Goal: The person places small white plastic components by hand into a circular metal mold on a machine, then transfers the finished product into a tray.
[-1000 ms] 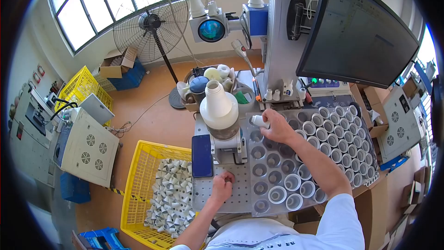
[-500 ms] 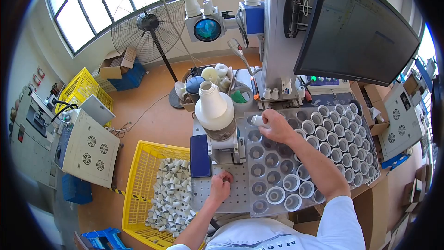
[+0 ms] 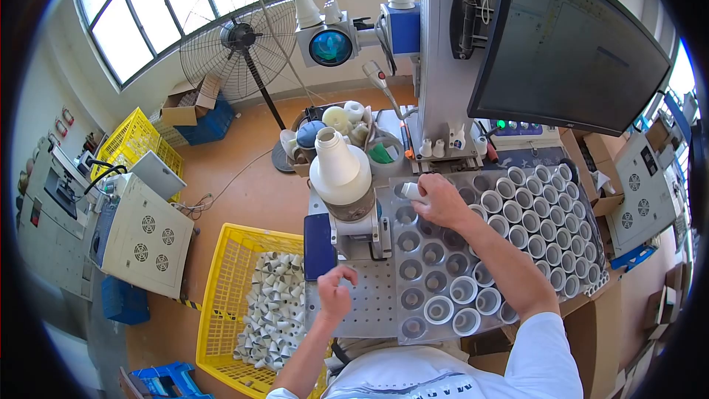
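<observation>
My right hand (image 3: 442,201) is closed on a small white conical cup (image 3: 413,192), over the upper left of a clear tray (image 3: 402,284). Several white cups (image 3: 523,199) stand mouth up in the tray's right and front pockets; pockets on the left show no cups. My left hand (image 3: 334,295) hovers by the front left of a perforated metal plate (image 3: 369,292), fingers curled, with nothing visible in them. Beyond it a dark phone (image 3: 319,247) lies beside a fixture (image 3: 353,210) carrying a large white cone (image 3: 340,170).
Left of the plate, a yellow basket (image 3: 214,303) holds many loose white cones (image 3: 273,310). A lens head (image 3: 330,47) on a column (image 3: 452,96) hangs above the fixture. A monitor (image 3: 572,52) juts out at upper right. A floor fan (image 3: 238,35) stands behind.
My left hand has moved left and slightly up from the plate, toward the basket side. My right hand stays nearly in place with the cup.
</observation>
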`<state>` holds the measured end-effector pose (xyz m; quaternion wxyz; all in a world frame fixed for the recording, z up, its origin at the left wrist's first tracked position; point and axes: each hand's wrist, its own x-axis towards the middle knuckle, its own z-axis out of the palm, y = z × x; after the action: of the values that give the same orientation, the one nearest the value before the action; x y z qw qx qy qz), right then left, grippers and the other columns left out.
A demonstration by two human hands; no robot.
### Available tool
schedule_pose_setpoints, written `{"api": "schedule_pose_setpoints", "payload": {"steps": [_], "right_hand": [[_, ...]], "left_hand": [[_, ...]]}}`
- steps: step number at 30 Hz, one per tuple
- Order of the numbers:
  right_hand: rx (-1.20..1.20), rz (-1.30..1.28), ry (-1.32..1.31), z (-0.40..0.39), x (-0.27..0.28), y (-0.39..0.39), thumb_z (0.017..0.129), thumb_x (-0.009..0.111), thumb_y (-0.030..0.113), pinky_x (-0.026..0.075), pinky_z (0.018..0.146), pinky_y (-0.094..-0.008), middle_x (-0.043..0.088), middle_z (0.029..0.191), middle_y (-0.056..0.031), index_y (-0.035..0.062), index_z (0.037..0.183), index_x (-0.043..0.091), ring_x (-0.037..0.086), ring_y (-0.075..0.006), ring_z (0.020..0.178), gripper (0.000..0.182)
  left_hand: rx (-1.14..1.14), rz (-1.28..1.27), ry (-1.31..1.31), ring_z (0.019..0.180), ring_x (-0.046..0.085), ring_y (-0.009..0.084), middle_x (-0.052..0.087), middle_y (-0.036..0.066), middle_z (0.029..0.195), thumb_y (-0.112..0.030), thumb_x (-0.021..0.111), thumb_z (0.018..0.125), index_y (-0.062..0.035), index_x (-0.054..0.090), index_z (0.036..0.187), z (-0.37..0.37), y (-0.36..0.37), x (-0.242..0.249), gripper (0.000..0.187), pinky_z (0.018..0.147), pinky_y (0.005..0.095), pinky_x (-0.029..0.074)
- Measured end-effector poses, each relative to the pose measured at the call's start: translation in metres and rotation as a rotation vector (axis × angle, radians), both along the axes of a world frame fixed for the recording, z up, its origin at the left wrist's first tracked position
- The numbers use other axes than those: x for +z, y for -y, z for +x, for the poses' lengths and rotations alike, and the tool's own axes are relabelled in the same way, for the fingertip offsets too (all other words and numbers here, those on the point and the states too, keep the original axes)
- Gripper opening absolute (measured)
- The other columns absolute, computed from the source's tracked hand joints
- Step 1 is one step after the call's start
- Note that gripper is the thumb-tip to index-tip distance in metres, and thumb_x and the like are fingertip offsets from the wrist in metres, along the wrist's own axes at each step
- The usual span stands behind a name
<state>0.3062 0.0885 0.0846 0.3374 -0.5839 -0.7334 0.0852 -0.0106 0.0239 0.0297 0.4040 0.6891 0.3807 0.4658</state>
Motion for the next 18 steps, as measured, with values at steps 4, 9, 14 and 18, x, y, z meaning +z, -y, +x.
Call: {"api": "schedule_pose_setpoints", "payload": {"steps": [4, 9, 14, 18], "right_hand": [[-0.038, -0.060, 0.001, -0.003, 0.003, 0.000, 0.073, 0.075, 0.014, 0.046, 0.077, -0.0457, 0.057, 0.087, -0.0196, 0.0032, 0.082, 0.048, 0.056, -0.0396, 0.089, 0.031], [-0.065, -0.204, -0.353, 0.006, 0.018, 0.000, 0.075, 0.078, 0.017, 0.043, 0.064, -0.0352, 0.049, 0.068, -0.0063, 0.0037, 0.074, 0.047, 0.049, -0.0188, 0.066, 0.034], [-0.054, -0.060, -0.626, -0.009, 0.100, -0.003, 0.078, 0.081, 0.019, 0.037, 0.059, -0.0259, 0.043, 0.067, 0.0031, 0.0075, 0.070, 0.043, 0.040, -0.0079, 0.064, 0.041], [0.224, 0.160, -1.042, -0.062, 0.158, -0.012, 0.079, 0.082, 0.018, 0.038, 0.062, -0.0233, 0.046, 0.071, 0.0053, 0.0090, 0.070, 0.042, 0.042, -0.0056, 0.068, 0.041]], "left_hand": [[0.190, 0.208, 0.191, 0.064, 0.054, 0.0171, 0.061, 0.012, 0.068, -0.008, 0.037, 0.059, 0.0067, 0.053, 0.063, -0.005, -0.025, 0.075, 0.022, 0.064, 0.0265, 0.044], [0.294, 0.433, 0.237, 0.071, 0.056, 0.0176, 0.065, 0.014, 0.079, -0.009, 0.038, 0.066, 0.0104, 0.056, 0.071, -0.003, -0.077, 0.163, 0.027, 0.071, 0.0283, 0.046], [0.230, 0.507, 0.194, 0.079, 0.058, 0.0159, 0.068, 0.013, 0.088, -0.007, 0.039, 0.067, 0.0092, 0.064, 0.077, 0.046, -0.120, 0.228, 0.032, 0.080, 0.0292, 0.047], [0.065, 0.238, 0.099, 0.072, 0.057, 0.0140, 0.066, 0.009, 0.075, -0.009, 0.038, 0.070, 0.0040, 0.064, 0.066, 0.054, -0.120, 0.238, 0.030, 0.074, 0.0259, 0.046]]}}
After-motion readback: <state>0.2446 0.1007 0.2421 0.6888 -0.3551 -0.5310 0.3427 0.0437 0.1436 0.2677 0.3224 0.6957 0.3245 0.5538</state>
